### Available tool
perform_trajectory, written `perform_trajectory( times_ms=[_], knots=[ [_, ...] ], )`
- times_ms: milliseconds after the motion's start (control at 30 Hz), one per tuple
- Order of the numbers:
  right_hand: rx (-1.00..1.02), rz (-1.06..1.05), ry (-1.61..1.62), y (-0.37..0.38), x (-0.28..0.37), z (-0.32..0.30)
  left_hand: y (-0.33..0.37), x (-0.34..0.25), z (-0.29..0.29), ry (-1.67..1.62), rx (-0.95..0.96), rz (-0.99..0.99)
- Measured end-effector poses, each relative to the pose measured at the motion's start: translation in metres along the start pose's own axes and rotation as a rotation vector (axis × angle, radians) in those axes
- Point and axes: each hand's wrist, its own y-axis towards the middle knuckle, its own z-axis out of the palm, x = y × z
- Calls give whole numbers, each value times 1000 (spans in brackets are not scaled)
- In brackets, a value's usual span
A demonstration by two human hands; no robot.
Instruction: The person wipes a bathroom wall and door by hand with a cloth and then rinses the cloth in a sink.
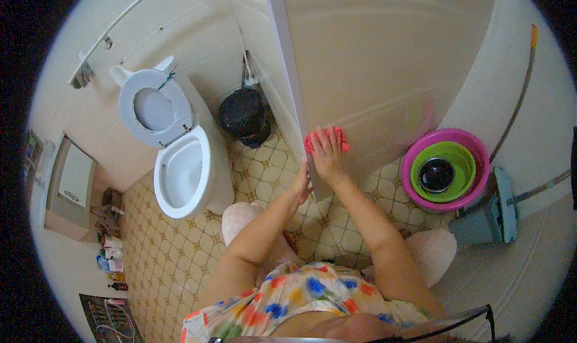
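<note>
A pale door panel (384, 60) stands upright in front of me, its narrow edge toward my left. My right hand (329, 160) presses a bright pink cloth (345, 140) against the panel's broad face, low down near that edge. The fingers lie over the cloth, which shows on both sides of them. At the edge itself, just below and left of the cloth, my left hand (300, 185) grips the panel. Part of its fingers is hidden by the panel and the hand's own angle.
On the left stands a white toilet (210, 175) with its seat raised, and behind it a black-bagged bin (241, 112). To the right, a green basin (467, 163) sits inside a pink basin (410, 190), beside a grey-blue bucket (475, 227). Patterned tiles (174, 259) cover the floor.
</note>
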Motion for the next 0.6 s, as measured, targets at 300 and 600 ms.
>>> perform_trajectory(
  times_ms=[300, 600],
  knots=[
    [-263, -286, 56, 112, -7, -45, 4, 5, -5, 20, -20, 14],
    [-780, 109, -9, 221, -63, -126, -10, -4, 2, -3, -77, -10]
  ],
)
